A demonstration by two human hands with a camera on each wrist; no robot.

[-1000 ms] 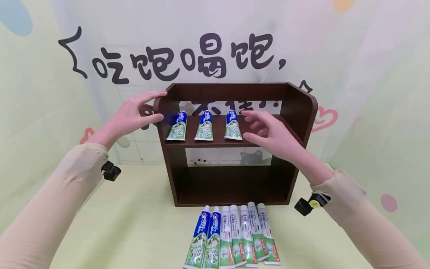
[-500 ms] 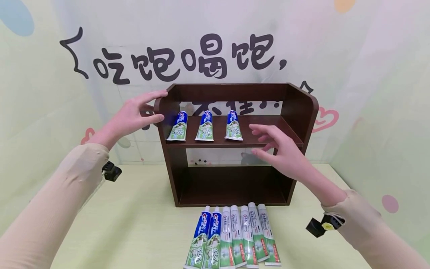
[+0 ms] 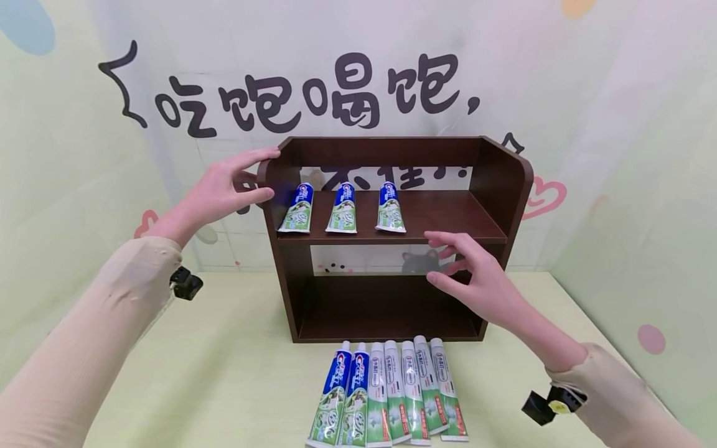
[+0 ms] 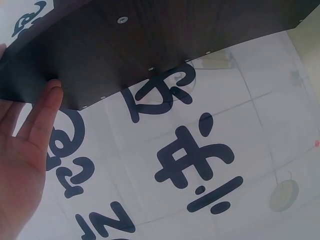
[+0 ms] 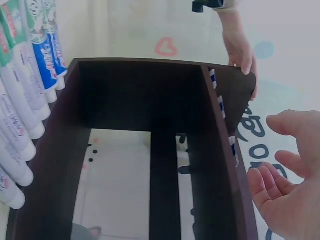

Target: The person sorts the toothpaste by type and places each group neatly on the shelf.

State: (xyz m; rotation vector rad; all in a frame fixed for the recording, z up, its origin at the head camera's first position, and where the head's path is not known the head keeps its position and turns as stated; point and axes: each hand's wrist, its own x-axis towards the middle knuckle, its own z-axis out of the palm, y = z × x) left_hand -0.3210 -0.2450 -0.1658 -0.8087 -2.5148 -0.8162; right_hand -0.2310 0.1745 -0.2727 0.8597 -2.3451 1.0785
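A dark brown two-tier shelf (image 3: pixel 386 146) stands on the table. My left hand (image 3: pixel 224 186) holds the upper front edge of its left side panel, with fingers along the panel's outer face in the left wrist view. Three blue and green toothpaste tubes (image 3: pixel 342 208) lie spaced out on the upper board, crimped ends at the front edge. My right hand (image 3: pixel 476 280) hovers before the right half of the shelf, fingers loosely bent and nothing between them. Two more such tubes (image 3: pixel 355 398) lie on the table in front, beside several white and green toothpaste tubes (image 3: pixel 411 395).
The pale table (image 3: pixel 224 373) extends around the shelf's base. Behind it hangs a printed backdrop (image 3: pixel 392 31) with large black characters. The shelf's lower tier (image 3: pixel 386 308) has an open back.
My right hand has drawn back from beside the third tube on the upper board, moving down and to the right. My left hand has stayed on the side panel.
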